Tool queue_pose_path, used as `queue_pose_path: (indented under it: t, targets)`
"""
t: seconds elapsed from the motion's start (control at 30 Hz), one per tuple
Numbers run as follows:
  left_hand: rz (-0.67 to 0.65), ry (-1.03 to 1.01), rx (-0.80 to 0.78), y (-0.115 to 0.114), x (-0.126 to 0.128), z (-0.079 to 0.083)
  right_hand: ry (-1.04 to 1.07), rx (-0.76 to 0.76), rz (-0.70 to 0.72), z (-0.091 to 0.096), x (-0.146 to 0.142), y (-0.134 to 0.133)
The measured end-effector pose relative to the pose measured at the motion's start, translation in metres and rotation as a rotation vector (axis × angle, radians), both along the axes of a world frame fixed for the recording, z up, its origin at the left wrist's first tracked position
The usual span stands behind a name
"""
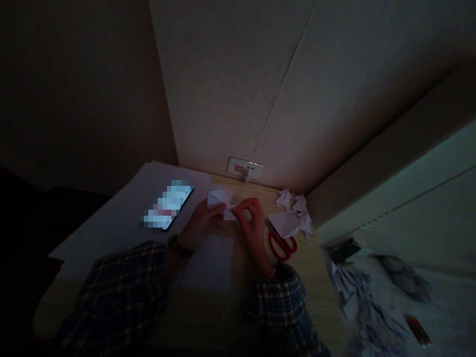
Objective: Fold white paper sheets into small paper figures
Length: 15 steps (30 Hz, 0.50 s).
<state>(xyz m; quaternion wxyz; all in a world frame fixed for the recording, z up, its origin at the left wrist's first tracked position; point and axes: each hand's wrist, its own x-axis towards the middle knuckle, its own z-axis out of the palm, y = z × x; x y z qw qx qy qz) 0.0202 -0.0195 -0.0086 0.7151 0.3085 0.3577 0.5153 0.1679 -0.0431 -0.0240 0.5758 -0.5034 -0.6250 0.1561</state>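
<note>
A small folded piece of white paper is held between both hands above a wooden desk. My left hand pinches its left underside with closed fingers. My right hand pinches its right end, fingers curled together. Both arms wear plaid sleeves, and a watch sits on the left wrist. A flat white sheet lies on the desk beneath the hands.
A lit phone lies on large white sheets at the left. Red-handled scissors and folded paper shapes lie to the right. A wall socket is behind. Crumpled paper lies lower right. The room is dark.
</note>
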Motion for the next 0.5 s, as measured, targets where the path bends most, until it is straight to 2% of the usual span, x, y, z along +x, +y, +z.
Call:
queue_pose_path:
  t: [0.27, 0.5]
  targets:
    - [0.046, 0.123, -0.043, -0.0039, -0.0013, 0.01, -0.008, -0.061, 0.058, 0.0013, -0.0008, -0.0018]
    - [0.129, 0.21, 0.037, -0.0031, 0.0022, 0.0017, 0.065, -0.091, 0.019, 0.0026, -0.0033, -0.0006]
